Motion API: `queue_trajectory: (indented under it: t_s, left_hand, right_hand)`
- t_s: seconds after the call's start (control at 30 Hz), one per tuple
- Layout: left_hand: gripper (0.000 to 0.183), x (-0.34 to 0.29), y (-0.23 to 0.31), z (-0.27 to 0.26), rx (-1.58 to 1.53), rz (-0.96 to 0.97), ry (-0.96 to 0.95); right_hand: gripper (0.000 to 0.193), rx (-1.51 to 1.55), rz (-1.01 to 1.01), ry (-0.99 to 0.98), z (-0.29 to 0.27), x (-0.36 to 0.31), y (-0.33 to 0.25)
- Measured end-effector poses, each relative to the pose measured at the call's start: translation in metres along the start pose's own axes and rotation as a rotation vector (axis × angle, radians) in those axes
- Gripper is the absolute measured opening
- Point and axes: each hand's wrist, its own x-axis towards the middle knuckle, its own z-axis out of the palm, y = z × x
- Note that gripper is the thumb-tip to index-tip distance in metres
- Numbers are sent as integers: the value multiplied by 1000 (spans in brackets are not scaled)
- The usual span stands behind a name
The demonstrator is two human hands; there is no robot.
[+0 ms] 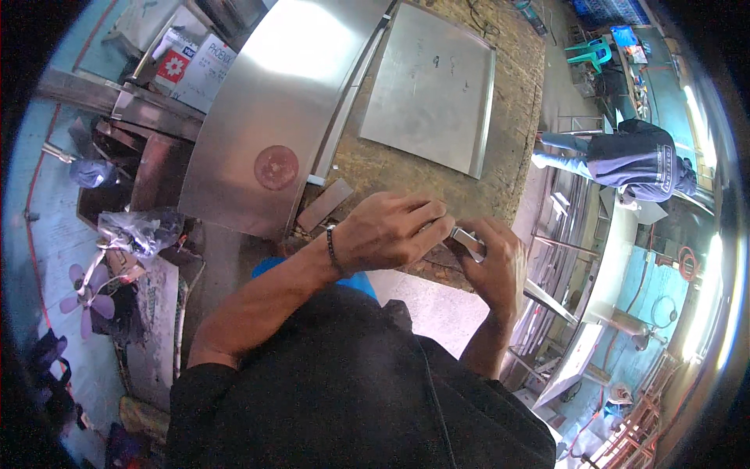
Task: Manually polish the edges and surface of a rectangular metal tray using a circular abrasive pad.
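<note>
My left hand [391,230] and my right hand [494,262] meet at the near edge of a worn wooden workbench [512,86]. Between them they grip a small shiny metal piece [466,239]; its end sticks out between the fingers and the rest is hidden. A dark bracelet sits on my left wrist. A small flat metal strip [324,205] lies on the bench just left of my left hand.
A large steel sheet [285,102] with a round reddish mark lies on the left of the bench, a square steel tray [431,86] beyond my hands. Another person [633,160] bends over at right. Metal frames and bars stand lower right; boxes and clutter at left.
</note>
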Motion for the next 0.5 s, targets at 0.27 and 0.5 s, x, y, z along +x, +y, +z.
queue_trajectory:
  t_s: [0.27,0.5]
  left_hand:
    - [35,-6,13,9,-126,-184,36]
    - [29,-5,25,12,-140,-282,95]
  right_hand:
    - [30,-43,9,7,4,-3,4]
    - [29,-61,8,32,9,-4,9]
